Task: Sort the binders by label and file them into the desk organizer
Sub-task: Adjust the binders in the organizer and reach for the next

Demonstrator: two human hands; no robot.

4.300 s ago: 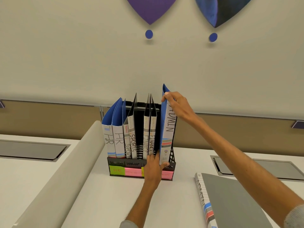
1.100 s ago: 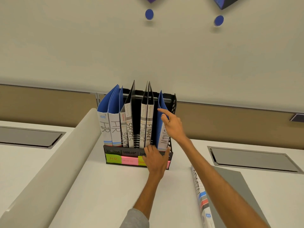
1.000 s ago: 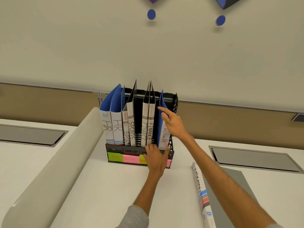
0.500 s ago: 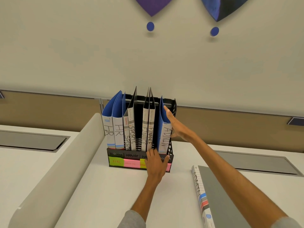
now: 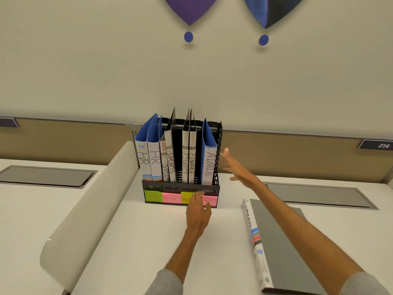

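Observation:
A black mesh desk organizer (image 5: 170, 186) stands on the white desk with coloured sticky labels along its front. Upright in it are two blue HR binders (image 5: 148, 160), two SPORTS binders (image 5: 169, 165), two FINANCE binders (image 5: 189, 162) and a blue ADMIN binder (image 5: 208, 160) in the rightmost slot. A grey binder (image 5: 274, 245) with ADMIN on its spine lies flat on the desk at the right. My left hand (image 5: 198, 211) rests low against the organizer's front, fingers on the pink label. My right hand (image 5: 232, 166) hovers open just right of the organizer, holding nothing.
A curved white divider panel (image 5: 89, 211) runs along the left of the desk. Grey recessed hatches (image 5: 45, 176) (image 5: 319, 194) lie flush in the desktop on both sides. A wall with a brown rail is right behind the organizer.
The blue ADMIN binder went down into the rightmost slot. My right hand let go of it and drew back to the right. My left hand slid slightly down the organizer's front.

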